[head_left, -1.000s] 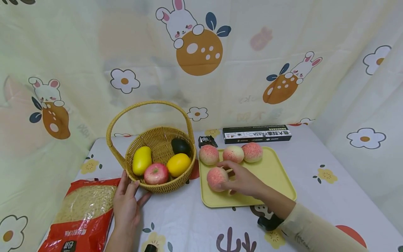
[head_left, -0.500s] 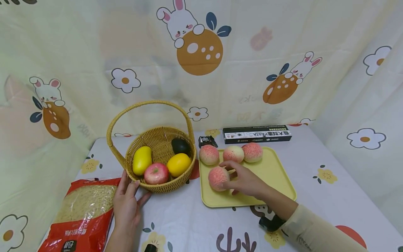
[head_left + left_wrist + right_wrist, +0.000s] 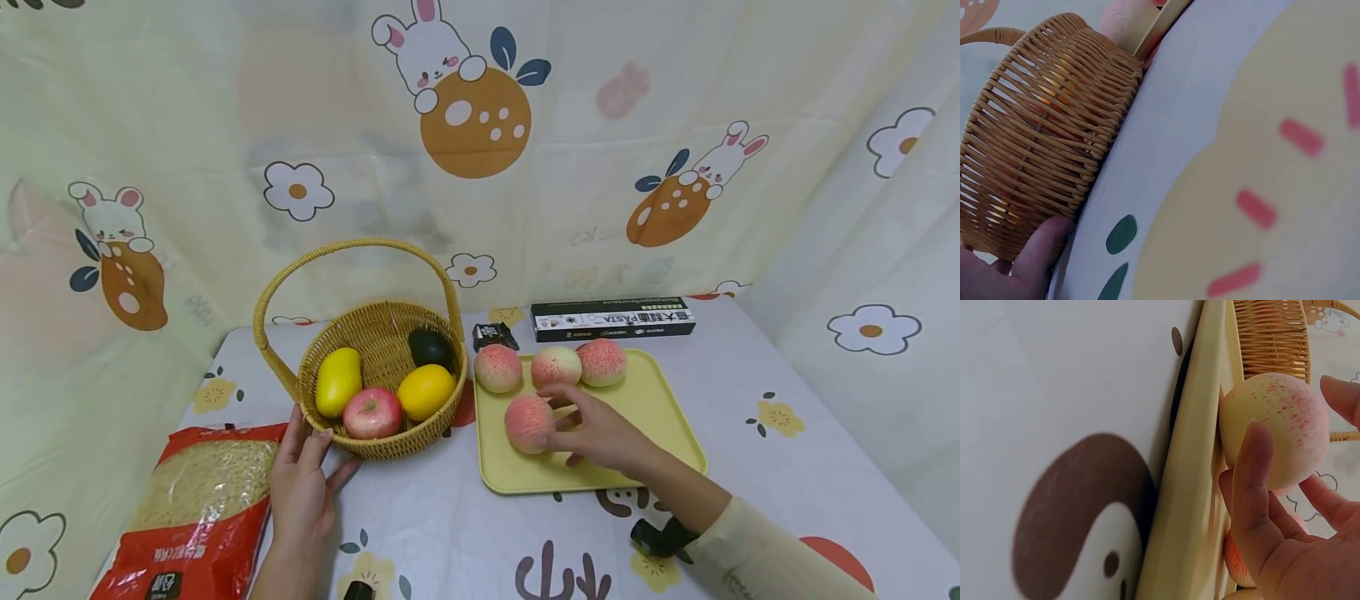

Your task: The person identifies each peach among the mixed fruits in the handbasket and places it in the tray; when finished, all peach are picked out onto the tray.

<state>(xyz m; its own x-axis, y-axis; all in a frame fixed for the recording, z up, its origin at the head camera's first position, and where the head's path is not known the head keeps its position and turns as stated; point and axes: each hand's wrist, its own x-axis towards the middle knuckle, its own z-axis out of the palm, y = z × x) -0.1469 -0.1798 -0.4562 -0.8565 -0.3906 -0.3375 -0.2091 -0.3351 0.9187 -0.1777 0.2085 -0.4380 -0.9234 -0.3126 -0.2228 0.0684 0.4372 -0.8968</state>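
In the head view, my left hand (image 3: 303, 492) holds the lower left side of a wicker basket (image 3: 375, 451), its thumb against the weave in the left wrist view. Inside lie a yellow mango (image 3: 338, 383), a red apple (image 3: 372, 414), a lemon (image 3: 425, 392) and a dark avocado (image 3: 431, 348). My right hand (image 3: 600, 429) is at the right side of a peach (image 3: 529, 423) on the yellow tray (image 3: 645, 425). Its fingers are spread, and an index fingertip stands slightly off the peach in the right wrist view. Three more peaches (image 3: 556, 367) line the tray's back edge.
A red bag of pasta (image 3: 202, 508) lies left of the basket. Behind the tray are a black pasta box (image 3: 612, 320) and a small black packet (image 3: 494, 336). A patterned curtain (image 3: 480, 217) hangs behind the table.
My right hand has drawn to the right, and the front peach has shifted a little the same way. More of that peach now shows. The left hand and basket stay put.
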